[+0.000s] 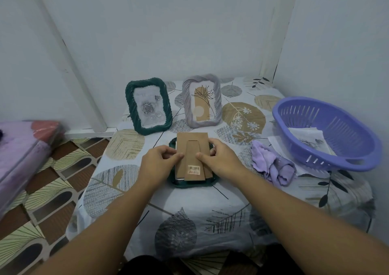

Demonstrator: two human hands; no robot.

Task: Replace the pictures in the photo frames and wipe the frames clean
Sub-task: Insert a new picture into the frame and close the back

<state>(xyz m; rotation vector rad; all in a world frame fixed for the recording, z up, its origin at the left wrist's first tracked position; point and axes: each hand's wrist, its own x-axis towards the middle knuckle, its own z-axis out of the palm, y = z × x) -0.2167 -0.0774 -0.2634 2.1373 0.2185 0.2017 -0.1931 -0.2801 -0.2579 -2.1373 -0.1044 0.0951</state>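
A dark green frame (pixel 190 184) lies face down in the middle of the table. Its brown cardboard backing (pixel 192 148), with a fold-out stand and a barcode sticker, rests on top of it. My left hand (pixel 160 161) grips the backing's left edge, thumb on top. My right hand (pixel 219 158) grips the right edge the same way. Behind stand a second dark green frame (pixel 148 106) holding a grey rose picture and a lilac frame (pixel 202 101) holding a line-drawn flower print. A lilac cloth (pixel 271 162) lies crumpled to the right.
A purple plastic basket (pixel 328 135) at the right holds printed pictures, with paper sheets under it. The table wears a leaf-patterned cloth (pixel 189 215). White walls close in behind and at the right. A bundle in plastic wrap (pixel 23 148) sits at the left over a patterned floor.
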